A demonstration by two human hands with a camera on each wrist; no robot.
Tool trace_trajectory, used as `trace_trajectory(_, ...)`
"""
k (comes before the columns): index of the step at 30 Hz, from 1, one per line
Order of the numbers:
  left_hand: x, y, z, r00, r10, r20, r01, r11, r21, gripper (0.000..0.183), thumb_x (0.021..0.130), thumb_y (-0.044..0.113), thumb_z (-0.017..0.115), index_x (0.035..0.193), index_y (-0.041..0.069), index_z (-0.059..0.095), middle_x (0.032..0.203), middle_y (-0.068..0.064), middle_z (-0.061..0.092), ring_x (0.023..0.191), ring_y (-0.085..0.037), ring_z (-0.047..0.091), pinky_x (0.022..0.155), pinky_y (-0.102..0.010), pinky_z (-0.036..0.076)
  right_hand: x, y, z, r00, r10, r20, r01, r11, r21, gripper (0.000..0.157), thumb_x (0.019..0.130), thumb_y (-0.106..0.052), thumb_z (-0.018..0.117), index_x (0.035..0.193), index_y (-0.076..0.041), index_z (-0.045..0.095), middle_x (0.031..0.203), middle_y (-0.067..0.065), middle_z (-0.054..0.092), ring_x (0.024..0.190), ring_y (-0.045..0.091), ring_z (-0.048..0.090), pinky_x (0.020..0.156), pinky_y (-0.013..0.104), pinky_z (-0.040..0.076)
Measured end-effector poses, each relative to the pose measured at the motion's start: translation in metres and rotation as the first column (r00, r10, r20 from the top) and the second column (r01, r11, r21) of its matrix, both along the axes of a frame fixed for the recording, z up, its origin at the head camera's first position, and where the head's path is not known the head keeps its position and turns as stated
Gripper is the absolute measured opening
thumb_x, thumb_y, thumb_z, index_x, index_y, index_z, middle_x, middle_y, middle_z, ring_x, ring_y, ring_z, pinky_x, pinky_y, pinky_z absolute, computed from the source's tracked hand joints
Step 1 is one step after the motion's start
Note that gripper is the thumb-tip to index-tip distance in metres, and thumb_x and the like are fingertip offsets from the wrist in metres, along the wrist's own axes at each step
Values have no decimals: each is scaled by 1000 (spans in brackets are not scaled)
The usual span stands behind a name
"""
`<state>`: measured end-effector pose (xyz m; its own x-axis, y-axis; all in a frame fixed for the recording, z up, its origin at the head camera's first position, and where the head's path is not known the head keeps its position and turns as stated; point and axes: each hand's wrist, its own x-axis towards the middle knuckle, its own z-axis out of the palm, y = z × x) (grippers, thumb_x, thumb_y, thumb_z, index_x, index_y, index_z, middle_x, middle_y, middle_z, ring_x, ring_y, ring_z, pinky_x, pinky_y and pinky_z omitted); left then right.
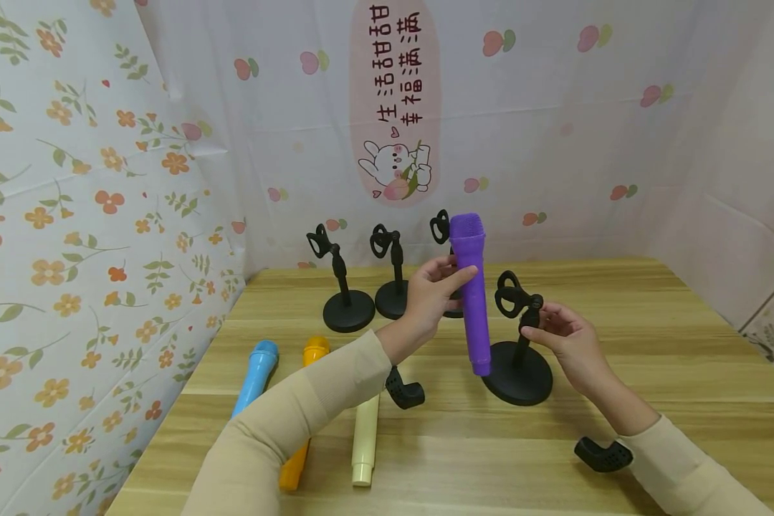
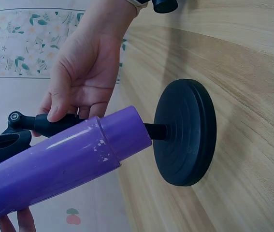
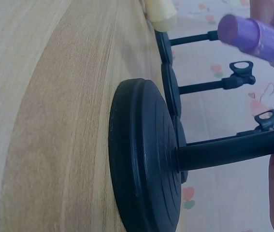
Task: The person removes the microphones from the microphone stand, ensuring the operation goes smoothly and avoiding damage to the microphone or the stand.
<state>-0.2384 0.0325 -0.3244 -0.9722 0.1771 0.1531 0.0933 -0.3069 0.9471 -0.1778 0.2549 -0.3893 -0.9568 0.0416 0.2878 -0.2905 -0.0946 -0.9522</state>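
A purple microphone [image 1: 472,294] is held nearly upright in my left hand [image 1: 428,290], its mesh head at the top and its tail end above the table. My right hand [image 1: 570,344] pinches the post of a black microphone stand [image 1: 519,373] just under its clip. In the left wrist view the purple microphone [image 2: 64,162] crosses in front of that stand's post, and the right hand [image 2: 91,72] grips the post behind it. The stand's round base [image 3: 139,154] sits on the wood in the right wrist view. Its clip holds nothing.
Three more black stands line the back, including a left one [image 1: 345,308] and a middle one [image 1: 392,297]; the third is partly hidden behind my left hand. Blue [image 1: 256,376], orange [image 1: 294,466] and cream [image 1: 365,444] microphones lie at left on the wooden table [image 1: 464,459], partly under my left arm.
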Motion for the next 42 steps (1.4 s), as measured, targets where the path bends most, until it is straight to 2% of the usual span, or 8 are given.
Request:
trace_trajectory(10,1,-3,-4,999,38,11,-37,999,-31,30,84,19,79,111,10,69,93,-8,67,82,-24,69,70,-46,58,0,1,-1,999,28,-15,-28,999,-35,30,86,7,70,106,-16,69,92,-4,62,87,9,56,79,17,52)
trace_trajectory(17,1,-7,-8,999,40,30,-38,998,-52,33,83,20,79,113,10,68,94,-9,67,86,-32,69,65,-42,59,0,2,-1,998,45,-37,-47,998,-34,32,86,9,68,107,-14,68,94,-5,63,87,9,57,79,17,52)
trace_trajectory(26,5,-16,-14,997,36,67,-29,995,-94,34,83,22,79,113,10,68,93,-10,66,73,-22,68,64,-43,58,1,1,0,998,51,-31,-52,998,-26,31,86,9,68,108,-14,68,96,-5,62,88,8,58,80,17,51)
trace_trajectory(42,12,-29,-28,991,29,128,-14,993,-114,35,84,24,78,113,6,67,92,-10,64,73,-23,67,62,-43,58,0,2,1,999,42,-19,-42,999,-25,31,86,8,69,108,-14,69,94,-4,61,87,9,56,79,17,52)
